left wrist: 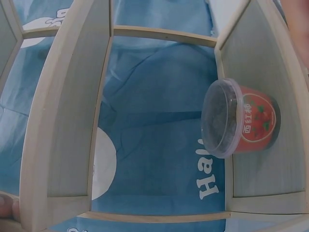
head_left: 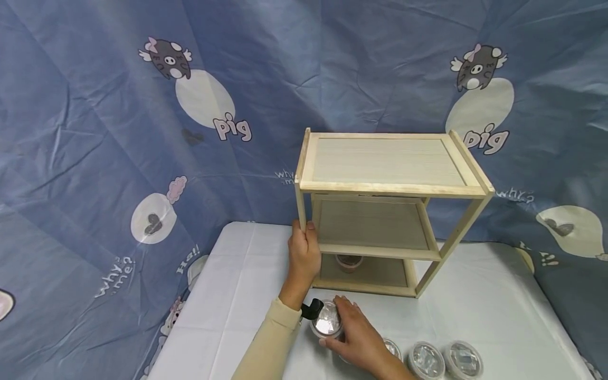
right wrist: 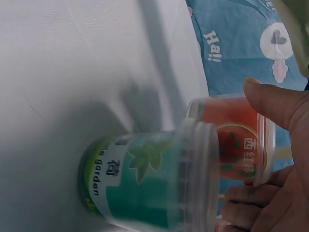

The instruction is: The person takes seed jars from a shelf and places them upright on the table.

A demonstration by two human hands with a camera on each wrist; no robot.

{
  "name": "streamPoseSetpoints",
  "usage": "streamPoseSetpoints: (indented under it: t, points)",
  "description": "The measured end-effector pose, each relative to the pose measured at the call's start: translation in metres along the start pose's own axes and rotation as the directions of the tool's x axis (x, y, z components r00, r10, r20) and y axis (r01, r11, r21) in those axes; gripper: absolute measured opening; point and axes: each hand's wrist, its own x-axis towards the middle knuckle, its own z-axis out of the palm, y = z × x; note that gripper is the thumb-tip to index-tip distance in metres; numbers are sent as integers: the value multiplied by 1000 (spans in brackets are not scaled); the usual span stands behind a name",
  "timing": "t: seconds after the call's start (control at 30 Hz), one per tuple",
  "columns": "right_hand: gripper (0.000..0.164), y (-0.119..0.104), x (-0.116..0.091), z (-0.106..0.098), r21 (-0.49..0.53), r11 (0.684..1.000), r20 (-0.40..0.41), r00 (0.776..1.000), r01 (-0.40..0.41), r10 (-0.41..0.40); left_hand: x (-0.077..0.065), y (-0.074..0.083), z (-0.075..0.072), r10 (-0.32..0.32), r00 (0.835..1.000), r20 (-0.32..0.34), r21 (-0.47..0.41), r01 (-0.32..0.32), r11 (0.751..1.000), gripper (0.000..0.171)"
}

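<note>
My left hand grips the left front post of a small three-tier wooden shelf; only its fingertips show at the edge of the left wrist view. A clear-lidded plastic cup with a red tomato label is held in my right hand, thumb on one side and fingers curled on the other. In the head view this cup's lid lies just in front of the shelf, beside my left wrist. Another red tomato cup stands on the bottom tier.
A green mint-label cup stands on the white-covered table, close to the held cup. More lidded cups sit in a row to the right of my right hand. Blue patterned cloth hangs behind the shelf and at the left.
</note>
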Motion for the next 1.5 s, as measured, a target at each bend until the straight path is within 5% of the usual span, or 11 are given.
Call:
streamPoseSetpoints:
  t: [0.3,0.67,1.1,1.5]
  points:
    - [90,-2,-5,11,-71,993,-42,995,92,-95,0,0,0,0,1000,16,-15,0,1000,25]
    - [91,-3,-9,17,-54,996,8,998,68,-68,0,0,-1,5,1000,13,-18,-5,1000,24]
    - [92,-3,-12,24,-147,987,42,997,66,-61,-2,-2,-1,-1,1000,26,-29,1,1000,22]
    - [93,-1,-14,31,-254,956,-28,987,147,-159,-2,-1,0,-7,1000,20,-8,7,1000,24]
